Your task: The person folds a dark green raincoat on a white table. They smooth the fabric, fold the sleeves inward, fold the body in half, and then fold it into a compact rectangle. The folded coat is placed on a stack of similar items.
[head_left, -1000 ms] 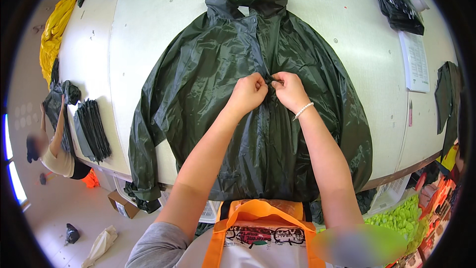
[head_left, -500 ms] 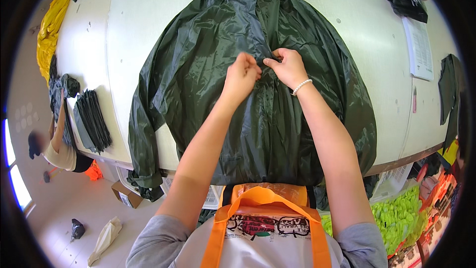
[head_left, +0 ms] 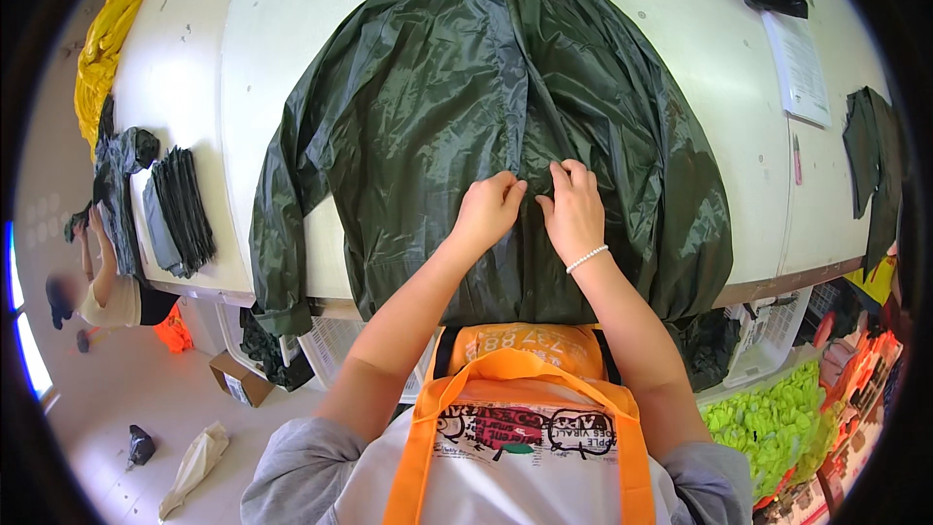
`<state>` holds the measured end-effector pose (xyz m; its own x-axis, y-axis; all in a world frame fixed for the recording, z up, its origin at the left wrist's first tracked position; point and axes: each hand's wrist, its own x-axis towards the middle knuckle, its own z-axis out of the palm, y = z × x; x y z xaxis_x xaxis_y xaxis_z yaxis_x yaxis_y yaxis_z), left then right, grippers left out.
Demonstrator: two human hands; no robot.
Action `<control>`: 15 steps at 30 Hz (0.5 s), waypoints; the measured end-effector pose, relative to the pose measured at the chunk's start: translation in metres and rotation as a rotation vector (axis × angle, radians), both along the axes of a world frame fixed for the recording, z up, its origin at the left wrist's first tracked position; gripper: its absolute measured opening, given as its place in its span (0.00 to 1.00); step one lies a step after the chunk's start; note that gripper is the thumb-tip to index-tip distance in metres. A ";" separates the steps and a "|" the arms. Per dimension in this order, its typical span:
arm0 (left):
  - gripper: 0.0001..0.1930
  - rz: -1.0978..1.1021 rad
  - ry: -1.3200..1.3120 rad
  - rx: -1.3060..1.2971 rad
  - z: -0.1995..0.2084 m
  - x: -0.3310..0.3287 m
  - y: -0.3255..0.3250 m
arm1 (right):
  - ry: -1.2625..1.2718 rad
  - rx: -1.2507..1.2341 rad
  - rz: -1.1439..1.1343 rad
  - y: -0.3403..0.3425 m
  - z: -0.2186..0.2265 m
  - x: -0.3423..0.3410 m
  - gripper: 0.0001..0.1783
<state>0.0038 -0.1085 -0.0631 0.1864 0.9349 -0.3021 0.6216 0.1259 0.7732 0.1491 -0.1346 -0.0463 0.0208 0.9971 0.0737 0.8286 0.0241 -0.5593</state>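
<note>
A dark green rain jacket (head_left: 437, 126) lies spread on the white table, collar at the far side and hem toward me. Its front placket runs down the middle, with a snap near the collar. My left hand (head_left: 491, 209) is closed on the placket's edge in the lower half of the jacket, finger and thumb pinched together. Just to the right, my right hand (head_left: 575, 209), with a beaded bracelet at the wrist, rests on the other front panel. Its thumb stands apart from the bent fingers, and nothing shows between them.
Folded dark garments (head_left: 180, 209) are stacked on the left of the table (head_left: 262, 87); yellow fabric (head_left: 102, 39) hangs beyond. Papers (head_left: 797, 68) and a small pinkish tool (head_left: 797, 160) lie right. White crates and lime-green fabric (head_left: 768, 418) sit below. Another person (head_left: 112, 292) works at far left.
Both hands have moved down the placket toward the hem. My right hand has come out of its pinch, thumb and fingers now apart. The jacket sits slightly higher in view.
</note>
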 end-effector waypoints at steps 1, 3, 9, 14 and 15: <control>0.11 -0.005 -0.025 0.019 -0.010 -0.001 -0.003 | -0.040 0.027 -0.005 -0.002 -0.007 0.000 0.17; 0.10 -0.028 -0.027 0.053 -0.015 0.001 -0.003 | -0.055 0.031 -0.011 -0.006 -0.019 0.003 0.17; 0.10 -0.052 0.093 0.163 -0.008 0.008 -0.006 | -0.019 -0.104 -0.008 0.000 -0.031 0.005 0.07; 0.09 -0.089 0.116 0.164 0.008 0.011 -0.006 | 0.536 -0.316 -0.212 0.003 -0.027 0.007 0.07; 0.09 -0.105 0.093 0.173 0.009 0.011 -0.005 | 0.576 -0.335 -0.210 0.002 -0.026 0.006 0.08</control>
